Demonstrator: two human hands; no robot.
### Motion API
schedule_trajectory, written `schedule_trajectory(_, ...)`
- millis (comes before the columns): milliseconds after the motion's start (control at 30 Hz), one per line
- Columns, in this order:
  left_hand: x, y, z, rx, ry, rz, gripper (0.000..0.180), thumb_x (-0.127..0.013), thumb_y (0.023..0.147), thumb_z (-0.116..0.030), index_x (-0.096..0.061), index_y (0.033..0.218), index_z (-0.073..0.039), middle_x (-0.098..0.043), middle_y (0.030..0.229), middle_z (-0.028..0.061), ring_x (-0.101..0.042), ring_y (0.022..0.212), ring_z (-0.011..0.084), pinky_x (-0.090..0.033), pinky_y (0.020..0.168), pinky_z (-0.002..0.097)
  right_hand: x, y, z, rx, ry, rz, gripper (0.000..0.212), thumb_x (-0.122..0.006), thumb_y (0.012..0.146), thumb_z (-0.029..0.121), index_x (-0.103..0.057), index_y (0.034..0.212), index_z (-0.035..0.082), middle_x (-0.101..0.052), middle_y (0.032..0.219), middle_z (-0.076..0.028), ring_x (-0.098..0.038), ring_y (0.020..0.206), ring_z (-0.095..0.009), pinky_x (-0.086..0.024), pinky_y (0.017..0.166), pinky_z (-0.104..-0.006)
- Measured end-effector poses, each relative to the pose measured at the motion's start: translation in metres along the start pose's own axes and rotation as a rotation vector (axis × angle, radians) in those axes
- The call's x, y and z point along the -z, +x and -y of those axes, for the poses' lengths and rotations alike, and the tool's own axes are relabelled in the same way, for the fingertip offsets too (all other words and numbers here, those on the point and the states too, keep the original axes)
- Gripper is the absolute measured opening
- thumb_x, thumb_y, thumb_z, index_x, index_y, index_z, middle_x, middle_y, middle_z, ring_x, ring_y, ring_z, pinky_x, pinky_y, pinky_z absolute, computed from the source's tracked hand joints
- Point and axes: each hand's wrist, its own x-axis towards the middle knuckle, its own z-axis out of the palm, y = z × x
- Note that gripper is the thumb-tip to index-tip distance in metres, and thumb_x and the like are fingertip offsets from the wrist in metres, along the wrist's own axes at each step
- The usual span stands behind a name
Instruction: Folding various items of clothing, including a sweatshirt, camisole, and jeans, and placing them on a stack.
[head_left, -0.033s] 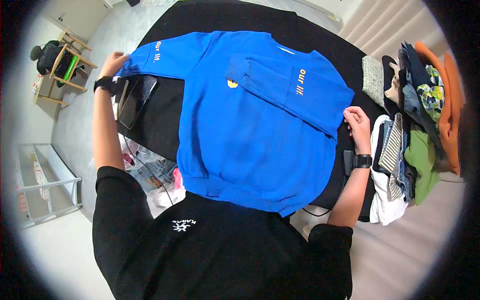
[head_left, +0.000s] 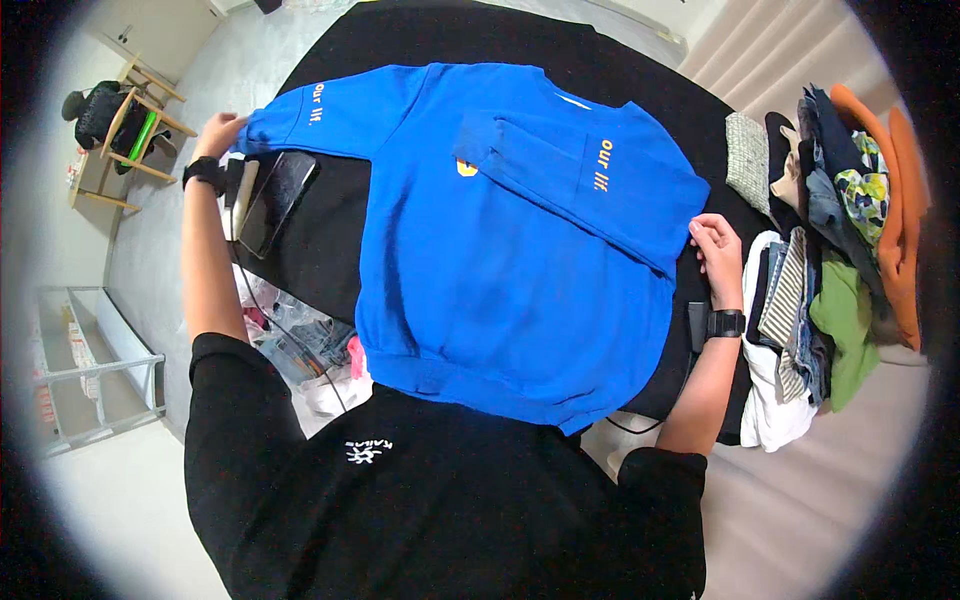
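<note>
A blue sweatshirt (head_left: 510, 290) lies spread on the black-covered table (head_left: 320, 220), its neckline at the far side and its hem close to me. One sleeve (head_left: 335, 110) stretches out to the left; the other (head_left: 590, 190) is folded diagonally across the chest, over part of a yellow print. At the cuff of the outstretched sleeve, my left hand (head_left: 217, 137) has its fingers closed on the cloth's end. My right hand (head_left: 716, 248) pinches the folded right edge between thumb and fingers. Black bands circle both wrists.
Piled clothes (head_left: 800, 290), among them green, white, striped and orange pieces, are stacked on the right. Beside my left forearm lies a dark, flat, glossy object (head_left: 283, 190) with a cable. A clear bag of clothes (head_left: 305, 345) sits nearer me. A wooden chair (head_left: 130, 130) stands far left.
My left hand has shifted slightly left and nearer to me, with the cuff drawn along a little. My right hand stays at the folded edge.
</note>
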Motion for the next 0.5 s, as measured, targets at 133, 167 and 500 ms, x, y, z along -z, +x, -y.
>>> schedule_trajectory(133, 0.005, -0.006, 0.051, 0.397, -0.245, 0.206, 0.081, -0.068, 0.086, -0.055, -0.05, 0.144, -0.001, -0.055, 0.142, 0.0205, -0.064, 0.116, 0.0303, -0.052, 0.094, 0.0429, -0.002, 0.001, 0.0, 0.028, -0.003, 0.004, 0.018, -0.071, 0.093, 0.028, -0.068, 0.102, 0.012, -0.061, 0.077, 0.006, -0.049, 0.062, -0.001, -0.034, 0.047, -0.0167)
schedule_trajectory(167, 0.006, -0.018, 0.05, 0.408, -0.343, 0.252, 0.082, -0.067, 0.088, -0.056, -0.046, 0.147, -0.003, -0.053, 0.145, 0.018, -0.063, 0.118, 0.0294, -0.052, 0.094, 0.0429, -0.002, 0.001, 0.0, 0.027, 0.007, 0.0, 0.019, -0.071, 0.093, 0.028, -0.068, 0.102, 0.012, -0.061, 0.078, 0.006, -0.049, 0.061, -0.001, -0.034, 0.047, -0.0167)
schedule_trajectory(500, 0.02, -0.021, 0.02, 0.249, -0.631, 0.244, 0.04, -0.064, 0.098, -0.031, -0.063, 0.136, -0.019, -0.064, 0.129, 0.0015, -0.06, 0.114, 0.0197, -0.047, 0.096, 0.0382, -0.003, -0.002, 0.001, 0.023, 0.05, -0.011, 0.019, -0.07, 0.094, 0.03, -0.068, 0.104, 0.014, -0.063, 0.079, 0.006, -0.051, 0.063, -0.001, -0.035, 0.048, -0.0161)
